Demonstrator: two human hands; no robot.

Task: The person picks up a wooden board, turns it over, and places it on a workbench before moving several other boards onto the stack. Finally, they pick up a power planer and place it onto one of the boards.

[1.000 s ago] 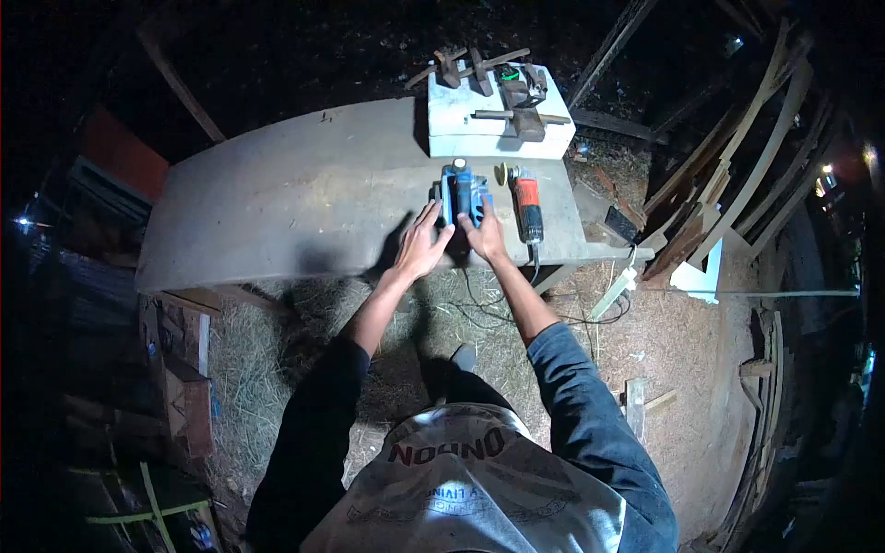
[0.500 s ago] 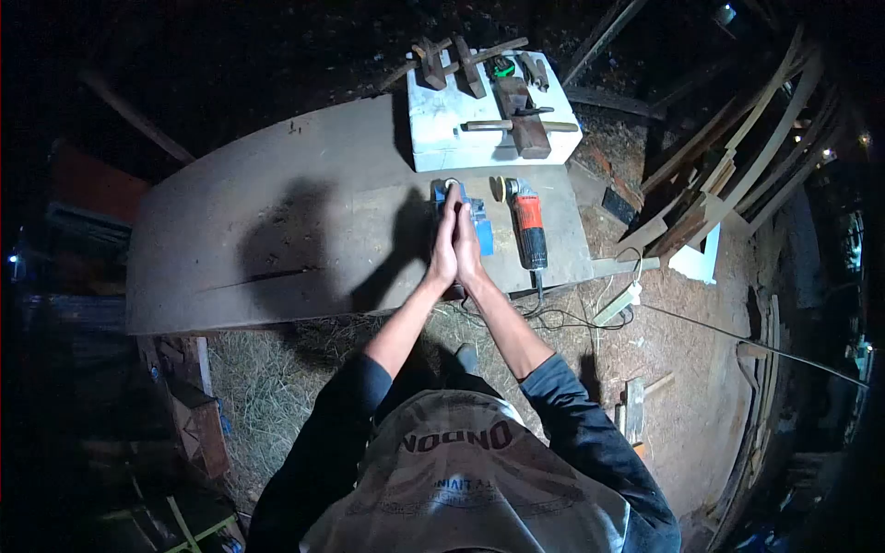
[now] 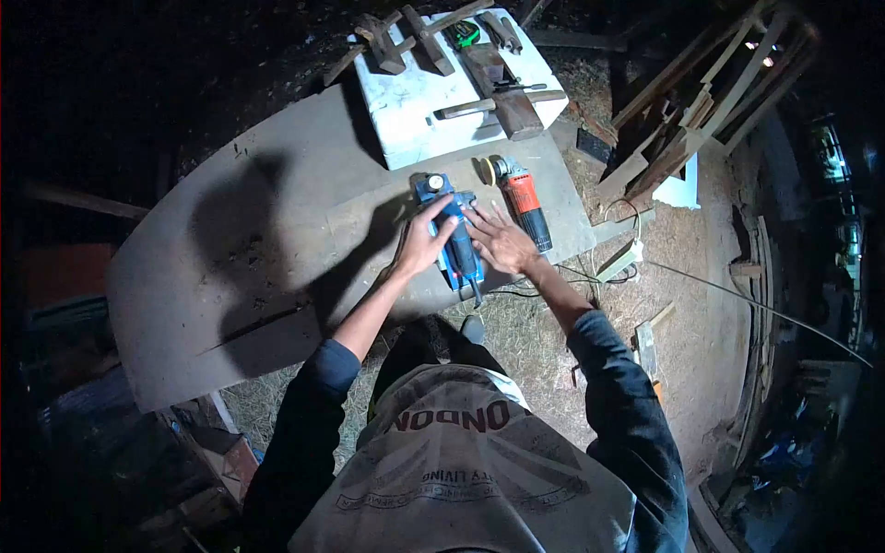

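Both of my hands are on the blue electric planer (image 3: 449,230), which lies just above the middle of the frame on the wide grey surface (image 3: 277,230), its length running from upper left to lower right. My left hand (image 3: 422,241) wraps over the body of the tool from the left, fingers (image 3: 442,214) curled partway round it in a loose grasp, not a tight fist. My right hand (image 3: 502,241) lies flat and spread just to the right of the planer, fingertips touching its side and palm down on the surface; it holds nothing. To handle this well, I judge I should settle the left grip fully around the body before lifting or shifting anything, keep the sole flat, and mind the cord (image 3: 516,290) trailing off the near edge toward the lower right so it does not snag. Just beside my right hand, further right, lies the orange angle grinder (image 3: 524,198), close enough that a careless sweep could knock it. Toward the top centre sits a white box (image 3: 415,101) carrying wooden hand planes (image 3: 498,92) and mallets, well apart from my hands.
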